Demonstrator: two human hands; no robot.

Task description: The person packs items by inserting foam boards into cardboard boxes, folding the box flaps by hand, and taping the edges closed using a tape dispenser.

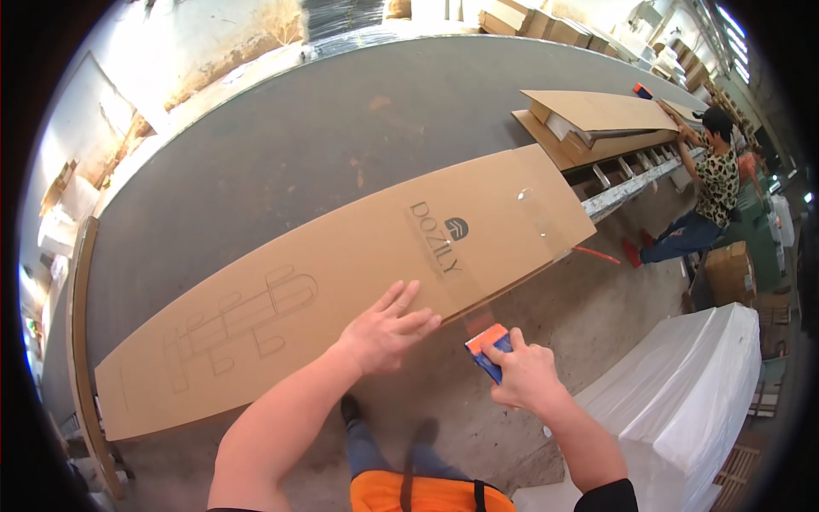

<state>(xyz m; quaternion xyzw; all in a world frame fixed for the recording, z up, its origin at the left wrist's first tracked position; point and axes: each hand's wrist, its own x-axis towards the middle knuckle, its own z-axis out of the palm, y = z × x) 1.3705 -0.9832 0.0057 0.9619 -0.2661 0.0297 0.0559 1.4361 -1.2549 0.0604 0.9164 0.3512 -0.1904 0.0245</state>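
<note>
A long flat cardboard box [367, 256] with dark printing lies across the near edge of the grey table. My left hand [388, 330] rests on its top near the front edge, fingers spread. In my right hand [522, 367] is a blue and orange tape dispenser [490, 350], held just off the box's near side. A strip of clear tape [479, 317] runs from the dispenser to the box edge. More clear tape shows toward the box's right end.
Another cardboard box [597, 115], partly open, lies farther right, where a co-worker [717, 175] in a patterned shirt has hands on it. White wrapped sheets [682, 375] stand at my right. A wooden post [83, 341] rises by the table's left end.
</note>
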